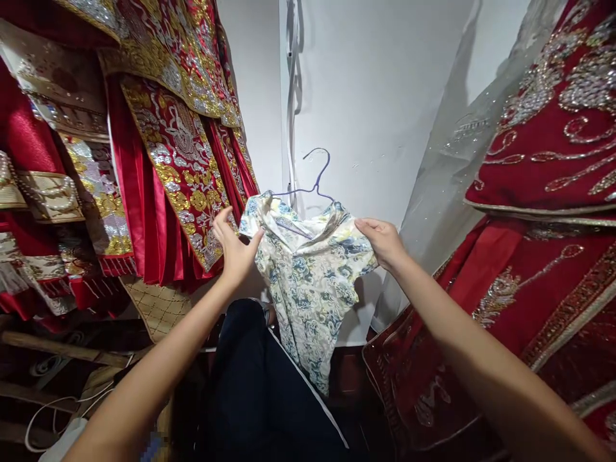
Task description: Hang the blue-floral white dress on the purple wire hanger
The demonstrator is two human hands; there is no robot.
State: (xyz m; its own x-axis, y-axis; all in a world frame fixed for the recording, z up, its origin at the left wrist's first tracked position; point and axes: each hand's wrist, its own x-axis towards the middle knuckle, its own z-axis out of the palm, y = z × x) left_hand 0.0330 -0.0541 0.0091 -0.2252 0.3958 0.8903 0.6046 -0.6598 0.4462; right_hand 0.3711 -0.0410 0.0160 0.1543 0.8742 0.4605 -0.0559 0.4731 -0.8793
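Observation:
A pale short-sleeved shirt (pixel 308 289) with a blue, green and yellow floral print is in front of me, on a thin purple wire hanger (pixel 317 183). The hanger's hook rises above the collar against the white wall; what bears its weight cannot be made out. My left hand (pixel 235 251) is at the left sleeve, thumb and fingers spread apart, the thumb close to the cloth. On the other side, my right hand (pixel 382 242) pinches the shirt at the right shoulder between thumb and fingers. The shirt's lower part hangs down in front of my dark trousers.
Red garments with gold and silver embroidery (pixel 187 160) hang along the left. More red beaded garments (pixel 543 192) hang at the right, with a sheer covering (pixel 447 154) beside them. A white cable (pixel 291 96) runs down the wall (pixel 375 83). Wooden bars (pixel 62 346) lie low at left.

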